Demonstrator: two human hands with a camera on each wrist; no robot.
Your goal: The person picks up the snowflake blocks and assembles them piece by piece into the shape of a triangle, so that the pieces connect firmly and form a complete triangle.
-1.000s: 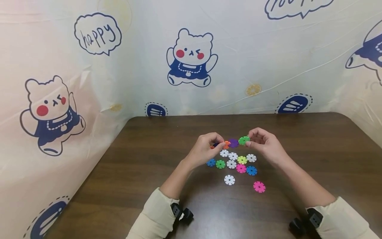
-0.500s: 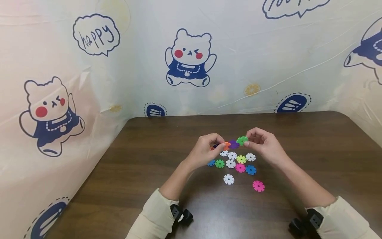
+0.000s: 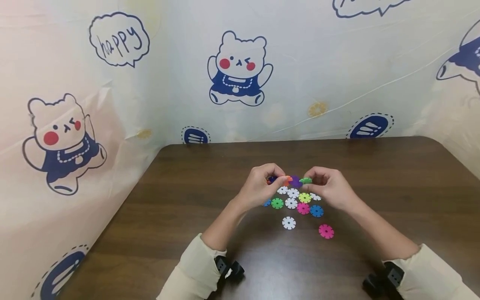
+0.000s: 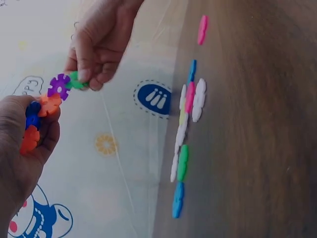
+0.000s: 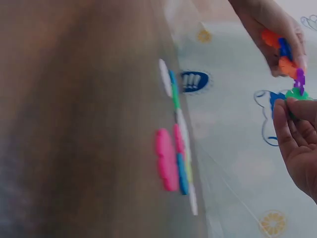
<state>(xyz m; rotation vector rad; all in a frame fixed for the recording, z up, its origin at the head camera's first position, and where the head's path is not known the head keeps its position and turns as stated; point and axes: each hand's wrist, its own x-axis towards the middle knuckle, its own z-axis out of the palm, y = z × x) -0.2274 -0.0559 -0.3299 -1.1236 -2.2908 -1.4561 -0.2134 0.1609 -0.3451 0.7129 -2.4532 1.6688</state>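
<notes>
My left hand [image 3: 260,185] pinches a short chain of interlocking notched plastic discs above the table. An orange disc [image 4: 30,140], a blue disc [image 4: 32,115], another orange disc [image 4: 49,104] and a purple disc [image 4: 59,87] make up this chain. In the head view the purple disc [image 3: 296,181] is at its right end. Between thumb and fingers, my right hand [image 3: 331,188] holds a green disc [image 3: 306,180], seen nearly edge-on. It meets the purple disc's edge; whether their slots are engaged I cannot tell. My left fingers partly hide the blue disc and the far orange one.
Several loose discs lie flat below the hands, among them a white disc [image 3: 288,223], a yellow disc [image 3: 305,198], a blue disc [image 3: 316,211] and a pink disc [image 3: 326,231]. The brown table [image 3: 168,233] ends at a printed curtain [image 3: 300,50] behind.
My right hand has moved slightly left and turned the green disc from face-on to nearly edge-on against the purple disc. My left hand keeps its hold, almost in place.
</notes>
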